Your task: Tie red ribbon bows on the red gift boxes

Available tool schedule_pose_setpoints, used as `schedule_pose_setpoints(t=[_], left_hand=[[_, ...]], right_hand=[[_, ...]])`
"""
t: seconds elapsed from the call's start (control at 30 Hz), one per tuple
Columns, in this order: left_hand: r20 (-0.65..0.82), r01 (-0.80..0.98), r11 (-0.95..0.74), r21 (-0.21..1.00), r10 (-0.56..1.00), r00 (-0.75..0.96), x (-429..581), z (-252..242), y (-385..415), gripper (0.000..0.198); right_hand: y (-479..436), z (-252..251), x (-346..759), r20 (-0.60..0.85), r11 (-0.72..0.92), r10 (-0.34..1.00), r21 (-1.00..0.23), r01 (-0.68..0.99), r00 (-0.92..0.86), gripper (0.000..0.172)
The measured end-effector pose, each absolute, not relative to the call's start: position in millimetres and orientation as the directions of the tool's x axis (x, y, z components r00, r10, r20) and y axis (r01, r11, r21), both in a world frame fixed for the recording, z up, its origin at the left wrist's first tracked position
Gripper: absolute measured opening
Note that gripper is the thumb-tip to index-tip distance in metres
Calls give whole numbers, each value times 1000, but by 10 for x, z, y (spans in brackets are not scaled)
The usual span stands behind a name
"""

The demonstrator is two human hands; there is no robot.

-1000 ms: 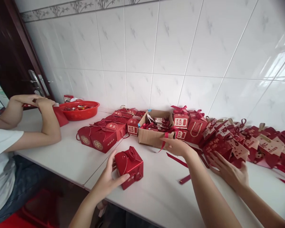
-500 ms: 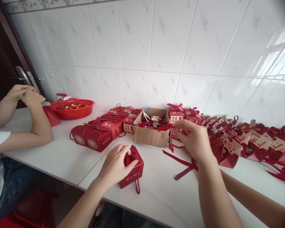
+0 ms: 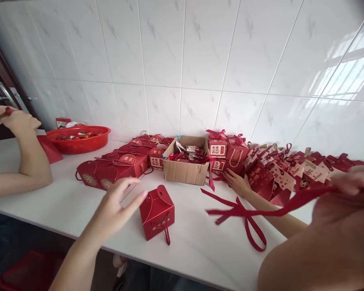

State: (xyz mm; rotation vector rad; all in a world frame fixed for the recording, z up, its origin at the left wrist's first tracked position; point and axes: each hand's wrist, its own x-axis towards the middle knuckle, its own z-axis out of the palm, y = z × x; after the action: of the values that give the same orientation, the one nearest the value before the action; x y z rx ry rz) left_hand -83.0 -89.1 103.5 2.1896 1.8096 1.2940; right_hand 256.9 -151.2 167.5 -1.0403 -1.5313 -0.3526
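Observation:
A small red gift box [image 3: 156, 211] with a cord handle stands near the front of the white table [image 3: 197, 246]. My left hand [image 3: 119, 203] hovers just left of it, fingers spread, holding nothing. My right hand [image 3: 352, 180] is raised at the far right, close to the camera and blurred. It is pinched on a long red ribbon [image 3: 279, 206], which stretches left to a knotted tangle of ribbon lying on the table. Another person's hand [image 3: 238, 182] rests flat by the gift boxes behind the ribbon.
An open cardboard box [image 3: 185, 171] of tags and ribbons sits at the back centre. Several red gift boxes [image 3: 121, 163] stand to its left and many more [image 3: 291, 169] to its right. At the far left are a red basin [image 3: 79, 139] and a seated person's forearm [image 3: 24, 173].
My left hand has let go of the red box and opened. My right hand has drawn a ribbon from the cardboard box out to the right. The camera has turned right.

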Motion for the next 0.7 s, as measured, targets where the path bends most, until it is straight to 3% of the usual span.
schedule_pose_setpoints(t=[0.07,0.13,0.2,0.27,0.33,0.43,0.57,0.7], left_hand=[[528,800,-364,477,846,70,-744,795,-994,43],[501,782,-361,508,862,72,-640,586,-1048,43],[498,774,-352,527,865,54,-542,458,-1061,38],[482,762,-356,541,874,66,-464,418,-1061,34],[445,741,-379,554,887,121,-408,432,-1068,33],[409,708,-406,578,895,180,-351,463,-1096,34],[419,678,-415,606,892,172,-303,445,-1124,34],[443,682,-412,604,885,142,-274,425,-1139,37]], right_hand=[[-1470,1784,2512,877,610,306,-480,630,371,31],[-1350,1878,2463,759,644,418,-635,427,498,17],[-1192,1915,2393,666,586,678,-746,317,312,12],[-1041,1887,2281,550,521,835,-783,339,-11,17],[-930,1819,2138,405,490,871,-757,432,-277,19],[-856,1711,1937,220,481,860,-649,589,-461,16],[-844,1643,1836,72,490,840,-527,694,-539,17],[-813,1652,1900,-22,449,853,-480,754,-522,15]])
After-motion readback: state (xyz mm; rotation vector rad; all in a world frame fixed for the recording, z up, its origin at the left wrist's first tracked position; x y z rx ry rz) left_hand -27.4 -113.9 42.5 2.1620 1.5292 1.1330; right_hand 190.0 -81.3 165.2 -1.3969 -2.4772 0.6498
